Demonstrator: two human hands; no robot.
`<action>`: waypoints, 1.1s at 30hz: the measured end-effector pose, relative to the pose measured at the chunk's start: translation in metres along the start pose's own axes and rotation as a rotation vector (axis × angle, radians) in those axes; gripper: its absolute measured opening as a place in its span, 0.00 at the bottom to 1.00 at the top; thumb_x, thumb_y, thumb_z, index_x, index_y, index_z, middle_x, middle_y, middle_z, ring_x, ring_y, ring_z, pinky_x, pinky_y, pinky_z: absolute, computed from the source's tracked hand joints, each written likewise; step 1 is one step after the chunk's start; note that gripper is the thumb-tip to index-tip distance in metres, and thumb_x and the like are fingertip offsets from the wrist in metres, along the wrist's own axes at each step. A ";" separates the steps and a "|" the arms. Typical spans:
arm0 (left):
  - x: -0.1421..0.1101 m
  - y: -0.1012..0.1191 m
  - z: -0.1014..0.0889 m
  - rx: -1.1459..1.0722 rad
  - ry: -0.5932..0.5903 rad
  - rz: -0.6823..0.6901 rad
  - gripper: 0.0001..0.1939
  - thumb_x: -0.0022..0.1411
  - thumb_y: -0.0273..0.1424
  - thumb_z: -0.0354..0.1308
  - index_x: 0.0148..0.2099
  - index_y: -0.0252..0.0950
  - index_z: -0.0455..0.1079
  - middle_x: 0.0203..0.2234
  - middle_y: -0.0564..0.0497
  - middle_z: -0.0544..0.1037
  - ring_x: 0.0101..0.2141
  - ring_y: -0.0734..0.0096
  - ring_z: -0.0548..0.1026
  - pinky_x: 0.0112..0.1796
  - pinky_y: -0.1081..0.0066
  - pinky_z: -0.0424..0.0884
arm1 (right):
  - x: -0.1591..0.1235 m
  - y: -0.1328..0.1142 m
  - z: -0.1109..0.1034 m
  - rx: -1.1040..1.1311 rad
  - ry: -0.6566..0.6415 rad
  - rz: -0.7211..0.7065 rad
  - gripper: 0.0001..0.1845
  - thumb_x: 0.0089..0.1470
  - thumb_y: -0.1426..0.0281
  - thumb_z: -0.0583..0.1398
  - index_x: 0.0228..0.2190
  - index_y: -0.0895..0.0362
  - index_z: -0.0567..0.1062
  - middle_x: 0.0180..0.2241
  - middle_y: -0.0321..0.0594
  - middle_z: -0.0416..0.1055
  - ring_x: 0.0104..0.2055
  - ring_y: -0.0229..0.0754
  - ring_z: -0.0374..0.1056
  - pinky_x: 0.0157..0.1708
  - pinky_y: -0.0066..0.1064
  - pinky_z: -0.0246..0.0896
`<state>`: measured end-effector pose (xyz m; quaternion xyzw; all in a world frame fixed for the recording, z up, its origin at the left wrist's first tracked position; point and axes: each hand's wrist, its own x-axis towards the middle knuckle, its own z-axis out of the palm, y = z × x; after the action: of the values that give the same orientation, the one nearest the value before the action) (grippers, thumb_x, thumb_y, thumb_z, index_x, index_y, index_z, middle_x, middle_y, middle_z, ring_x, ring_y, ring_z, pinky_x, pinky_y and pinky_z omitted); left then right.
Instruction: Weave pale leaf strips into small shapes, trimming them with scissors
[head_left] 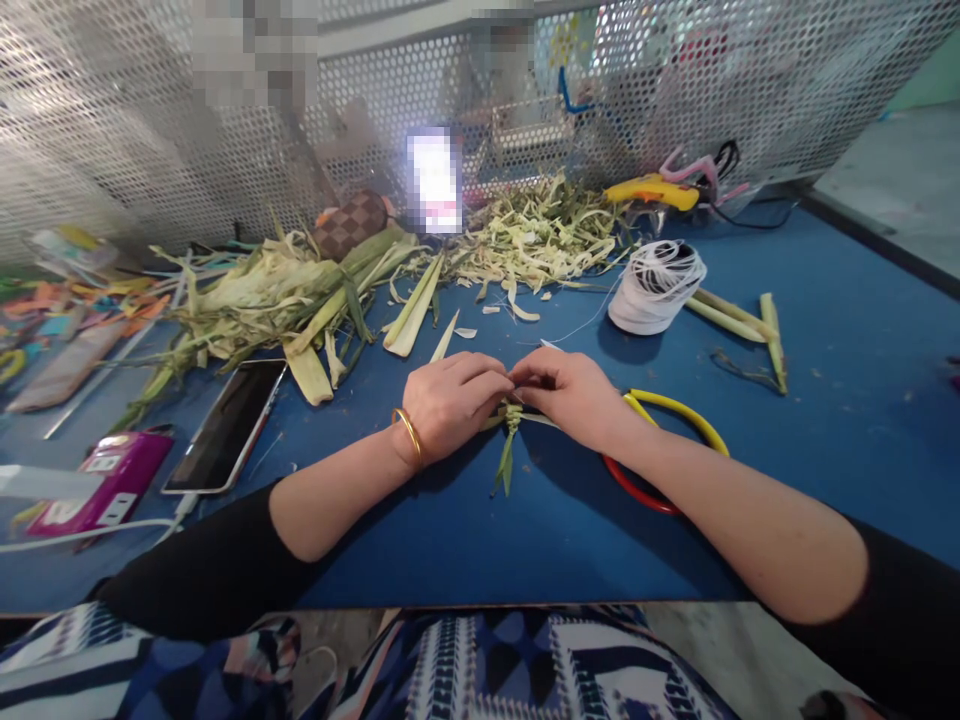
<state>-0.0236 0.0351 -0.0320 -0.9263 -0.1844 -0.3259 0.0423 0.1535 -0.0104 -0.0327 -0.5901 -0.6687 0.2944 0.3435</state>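
Observation:
My left hand (456,402) is closed, its fingers on a small knotted bundle of pale green leaf strips (511,425), which look like corn husk. The bundle's pointed tail hangs toward me, and short ends stick out sideways. Meeting it from the other side, my right hand (574,400) pinches at the knot; a thin strand, seemingly thread, shows at the fingertips. A spool of white thread (645,300) stands beyond my right hand, one fine line trailing left from it. Scissors with yellow and red handles (701,425) lie partly under my right forearm.
Husk leaves (262,290) are heaped at the back left, and shredded strips (547,235) at the back centre. Left lie a phone (232,425) on a cable and a purple box (112,480). A yellow tool (652,192) and husk stalks (772,340) lie right. Perforated metal (360,90) borders the table.

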 end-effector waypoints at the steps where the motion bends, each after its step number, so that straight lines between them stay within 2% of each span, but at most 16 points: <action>1: 0.000 0.000 0.000 -0.003 0.017 0.005 0.08 0.63 0.29 0.53 0.34 0.38 0.73 0.32 0.51 0.80 0.32 0.74 0.76 0.34 0.76 0.69 | 0.000 0.000 0.000 -0.025 0.007 -0.007 0.07 0.47 0.78 0.61 0.28 0.56 0.78 0.30 0.37 0.74 0.33 0.39 0.68 0.34 0.32 0.61; 9: -0.001 -0.003 -0.001 -0.155 0.003 -0.138 0.07 0.64 0.29 0.53 0.35 0.36 0.72 0.31 0.50 0.79 0.31 0.76 0.75 0.34 0.77 0.69 | -0.003 -0.001 -0.001 -0.066 0.080 -0.044 0.05 0.50 0.74 0.62 0.23 0.57 0.74 0.25 0.35 0.71 0.29 0.37 0.64 0.30 0.29 0.57; 16: 0.001 -0.003 -0.002 -0.265 -0.036 -0.290 0.08 0.64 0.32 0.53 0.33 0.35 0.71 0.29 0.51 0.77 0.30 0.75 0.73 0.32 0.75 0.67 | -0.003 -0.002 -0.004 -0.014 0.074 -0.023 0.06 0.51 0.71 0.59 0.24 0.56 0.72 0.24 0.35 0.72 0.28 0.37 0.64 0.29 0.29 0.57; 20: 0.003 -0.003 -0.003 -0.244 -0.051 -0.408 0.08 0.63 0.32 0.54 0.32 0.35 0.69 0.26 0.52 0.75 0.27 0.75 0.70 0.30 0.75 0.65 | -0.004 -0.003 -0.005 0.073 0.061 0.030 0.06 0.51 0.71 0.59 0.24 0.56 0.72 0.24 0.36 0.73 0.27 0.38 0.66 0.30 0.31 0.58; 23: 0.003 -0.003 -0.004 -0.208 -0.090 -0.465 0.06 0.62 0.29 0.54 0.31 0.35 0.68 0.26 0.52 0.75 0.27 0.75 0.69 0.30 0.74 0.64 | -0.005 -0.002 -0.005 0.142 0.105 0.083 0.06 0.50 0.70 0.59 0.23 0.56 0.71 0.23 0.36 0.72 0.26 0.38 0.64 0.28 0.31 0.56; 26: 0.003 -0.004 -0.003 -0.179 -0.163 -0.521 0.05 0.60 0.28 0.54 0.31 0.36 0.68 0.26 0.53 0.74 0.27 0.74 0.69 0.30 0.73 0.62 | -0.006 -0.004 -0.008 0.332 0.142 0.096 0.08 0.50 0.69 0.59 0.21 0.56 0.70 0.28 0.38 0.74 0.29 0.38 0.66 0.27 0.30 0.56; 29: 0.003 -0.005 -0.003 -0.168 -0.223 -0.540 0.05 0.59 0.27 0.54 0.30 0.36 0.67 0.25 0.53 0.74 0.27 0.73 0.69 0.30 0.73 0.62 | -0.007 -0.009 -0.010 0.566 0.067 0.042 0.09 0.52 0.68 0.58 0.22 0.57 0.69 0.36 0.41 0.76 0.33 0.38 0.69 0.30 0.30 0.59; 33: 0.004 -0.003 -0.002 -0.187 -0.207 -0.557 0.05 0.58 0.26 0.54 0.29 0.36 0.67 0.24 0.53 0.74 0.27 0.73 0.69 0.30 0.72 0.62 | -0.006 -0.011 -0.008 0.617 -0.034 0.046 0.07 0.54 0.68 0.57 0.26 0.56 0.68 0.31 0.40 0.76 0.29 0.37 0.71 0.31 0.31 0.61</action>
<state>-0.0233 0.0391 -0.0279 -0.8683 -0.4035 -0.2446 -0.1530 0.1542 -0.0183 -0.0197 -0.4679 -0.5400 0.5009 0.4884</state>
